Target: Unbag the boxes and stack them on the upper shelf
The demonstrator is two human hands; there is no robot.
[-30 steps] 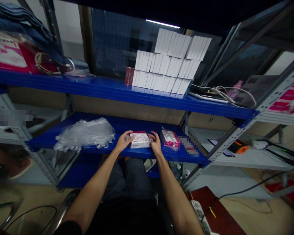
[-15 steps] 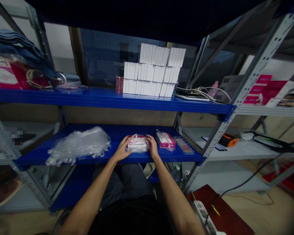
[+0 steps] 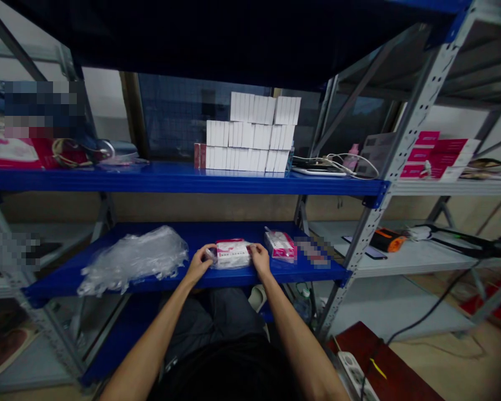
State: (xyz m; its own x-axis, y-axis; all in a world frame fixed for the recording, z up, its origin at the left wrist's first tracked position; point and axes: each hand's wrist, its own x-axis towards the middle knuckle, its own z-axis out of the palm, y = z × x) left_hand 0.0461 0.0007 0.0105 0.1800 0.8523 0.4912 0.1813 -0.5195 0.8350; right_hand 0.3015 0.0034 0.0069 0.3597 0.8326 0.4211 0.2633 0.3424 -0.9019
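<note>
A small pink and white box [image 3: 232, 254] in a clear plastic bag lies near the front edge of the lower blue shelf [image 3: 209, 229]. At its left end my left hand [image 3: 199, 266] is closed, thumb and fingers pinching loose plastic of the bag. My right hand [image 3: 260, 259] grips the bag at the right end, with its fingers curled. To the right rests a second pink and white box [image 3: 281, 245], also in clear plastic. A heap of clear plastic bags [image 3: 137, 256] spreads over the left part of this shelf.
Above, the upper blue shelf [image 3: 162, 181] carries stacked white boxes [image 3: 250, 133] and cables [image 3: 338, 160]. A grey perforated post [image 3: 369, 223] stands on the right. Beyond it are a phone [image 3: 373, 252] and an orange-black object [image 3: 389, 240]. A power strip [image 3: 354, 373] sits low on the right.
My hands have shifted from spread over the box's sides and top to pinching the plastic at its two ends. The box's printed front shows more now. The camera view has tilted slightly upward.
</note>
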